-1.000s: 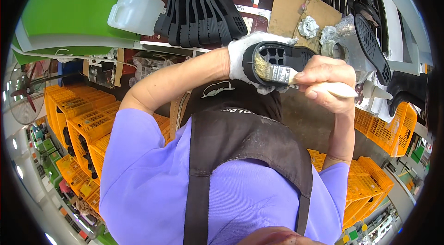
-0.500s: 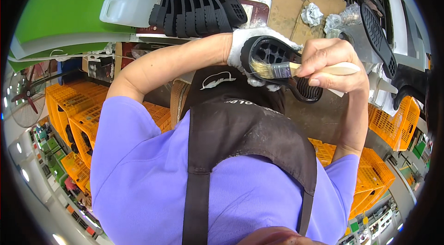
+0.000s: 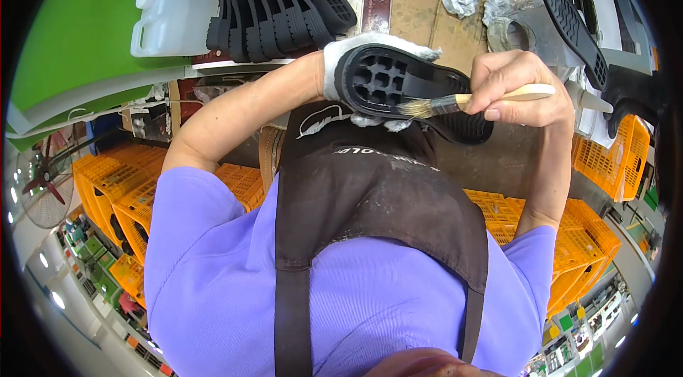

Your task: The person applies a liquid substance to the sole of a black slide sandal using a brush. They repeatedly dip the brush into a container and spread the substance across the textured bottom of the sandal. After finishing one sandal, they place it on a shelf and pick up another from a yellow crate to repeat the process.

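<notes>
On the sole (image 3: 427,82) at six o'clock, the right hand (image 3: 530,71) grips the brush (image 3: 449,104); left hand (image 3: 334,64) clasps sole; brushing seems unfinished.

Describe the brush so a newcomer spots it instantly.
Above the dark apron, the gloved left hand holds a black sole. Over it, the bare right hand holds the brush; its pale handle and bristles set it apart from the black sole.

Bright, even light falls on my purple shirt (image 3: 405,299) and bare right hand (image 3: 516,89), both clear. My dark apron (image 3: 384,195) and the black sole (image 3: 435,82) show detail. Small lamps (image 3: 57,299) glare white at lower left. Orange crates (image 3: 608,156) warp toward the sides; the corners are black.
</notes>
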A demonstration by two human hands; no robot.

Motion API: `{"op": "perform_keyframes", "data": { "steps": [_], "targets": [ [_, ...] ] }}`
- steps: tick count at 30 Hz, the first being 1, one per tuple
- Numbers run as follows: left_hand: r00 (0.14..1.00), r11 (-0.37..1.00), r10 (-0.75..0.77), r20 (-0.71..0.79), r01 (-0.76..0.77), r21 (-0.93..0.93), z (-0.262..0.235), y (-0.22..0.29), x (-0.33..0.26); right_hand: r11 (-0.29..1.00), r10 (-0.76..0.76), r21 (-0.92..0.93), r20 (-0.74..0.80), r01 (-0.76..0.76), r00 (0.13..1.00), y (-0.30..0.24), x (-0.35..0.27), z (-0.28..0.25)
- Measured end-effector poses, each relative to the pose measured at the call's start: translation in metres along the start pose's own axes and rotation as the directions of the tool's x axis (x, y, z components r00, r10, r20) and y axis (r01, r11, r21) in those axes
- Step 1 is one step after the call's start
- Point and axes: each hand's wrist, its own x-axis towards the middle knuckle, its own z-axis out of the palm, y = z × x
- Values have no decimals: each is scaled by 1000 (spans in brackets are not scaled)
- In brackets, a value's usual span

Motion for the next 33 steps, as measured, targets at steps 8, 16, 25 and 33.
{"op": "perform_keyframes", "data": {
  "steps": [8, 16, 25, 33],
  "targets": [
    [975, 979, -132, 178, 156, -132, -1, 5, -3, 981, 79, -163, -158, -105, 984, -2, -36, -3],
    [955, 946, 236, 179, -184, -266, 16, -4, -3, 816, -348, -578, -460, 22, 817, -23, -44, 24],
    [968, 911, 217, 126, -155, -381, 14, -12, -6, 656, -386, -752, -409, -66, 827, 6, -19, 43],
    [947, 910, 320, -14, -311, -274, 12, -21, -10, 660, -352, -698, -614, -277, 707, 17, -25, 37]
  ]
}}
